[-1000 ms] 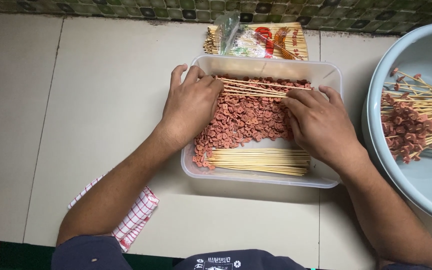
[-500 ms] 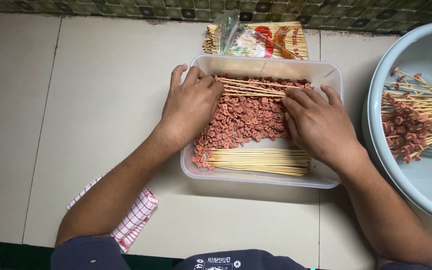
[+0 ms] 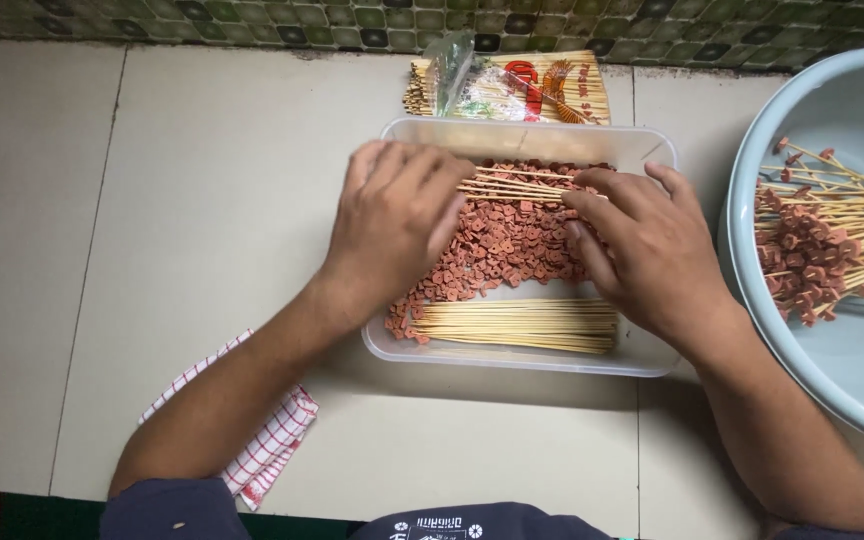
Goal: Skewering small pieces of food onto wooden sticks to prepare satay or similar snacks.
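A clear plastic tub (image 3: 512, 136) sits on the tiled floor, filled with small reddish-brown meat pieces (image 3: 507, 240). Bare bamboo skewers (image 3: 522, 325) lie along its near side, and a second bunch of skewers (image 3: 512, 184) lies along its far side. My left hand (image 3: 392, 225) rests palm down over the tub's left part, fingers curled at the far bunch's end. My right hand (image 3: 652, 255) reaches in from the right, fingertips on the far bunch. Whether either hand pinches a skewer is hidden by the fingers.
A pale blue basin (image 3: 832, 110) at the right holds several loaded skewers (image 3: 822, 245). A plastic packet of skewers (image 3: 512, 88) lies behind the tub by the patterned wall tiles. A red-and-white checked cloth (image 3: 267, 445) lies under my left forearm.
Both hands stay in the tub; the fingers of each have shifted slightly along the far skewer bunch.
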